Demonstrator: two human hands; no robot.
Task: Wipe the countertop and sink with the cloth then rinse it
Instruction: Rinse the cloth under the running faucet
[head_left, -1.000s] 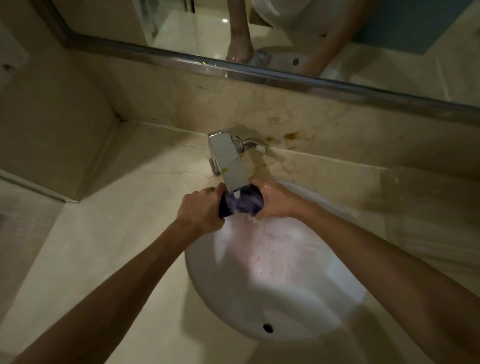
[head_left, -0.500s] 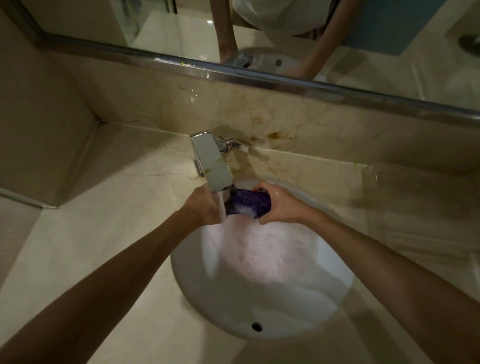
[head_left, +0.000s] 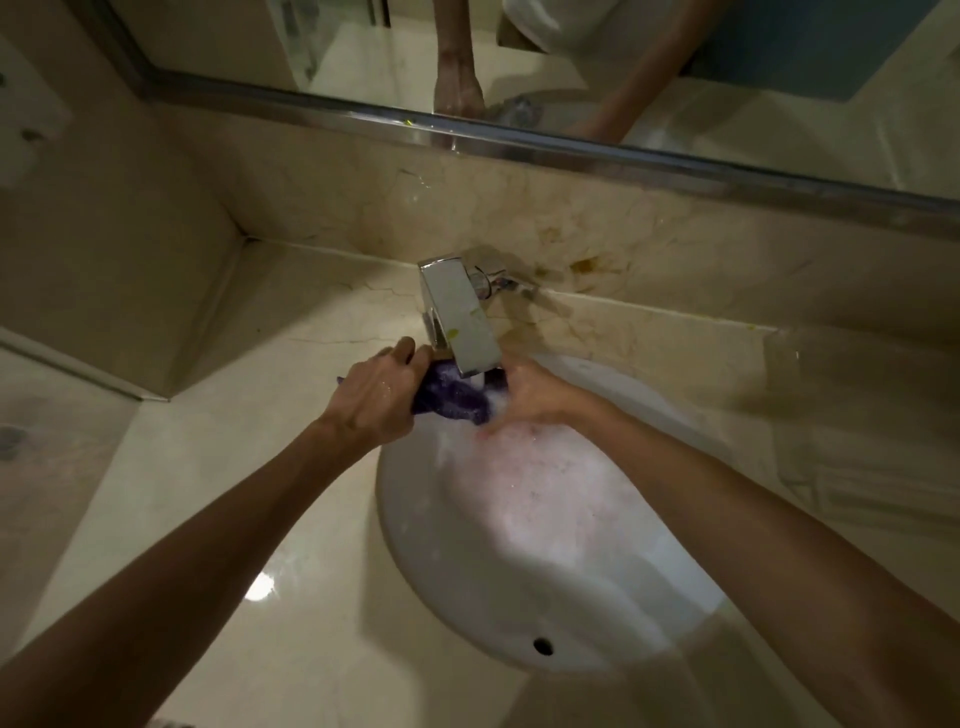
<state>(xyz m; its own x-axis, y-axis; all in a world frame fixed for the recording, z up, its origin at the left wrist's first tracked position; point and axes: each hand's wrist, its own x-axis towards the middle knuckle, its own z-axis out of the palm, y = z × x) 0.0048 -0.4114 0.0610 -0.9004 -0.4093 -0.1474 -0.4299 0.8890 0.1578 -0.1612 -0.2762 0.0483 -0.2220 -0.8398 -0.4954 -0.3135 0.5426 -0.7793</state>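
Compared with half a second ago, our hands sit closer together under the spout: the left hand (head_left: 382, 397) has slid in from the side of the faucet (head_left: 460, 325) and now overlaps the near end of the purple cloth (head_left: 452, 399), where before a small gap showed between its knuckles and the fabric. The cloth has also changed shape, from a compact dark bundle to a longer, twisted strip running down to the right, and a small purple corner now pokes out behind our left wrist.

Both forearms reach forward from the bottom corners and converge just below the spout, over the far edge of the white sink (head_left: 415, 545). Our left hand lies back-up, knuckles toward the faucet, its fingers curled around the left end of the cloth. Our right hand (head_left: 530, 395) comes in from the right, wet and shiny, with its fingers wrapped over the other end of the cloth; the fingertips are lost in glare and foam, so we cannot tell exactly how they lie.

The cloth hangs between the two hands directly beneath the spout outlet, above the basin. Pinkish foam covers the bowl's floor. The marble countertop (head_left: 218, 493) surrounds the sink, and the mirror (head_left: 571, 62) above reflects our arms
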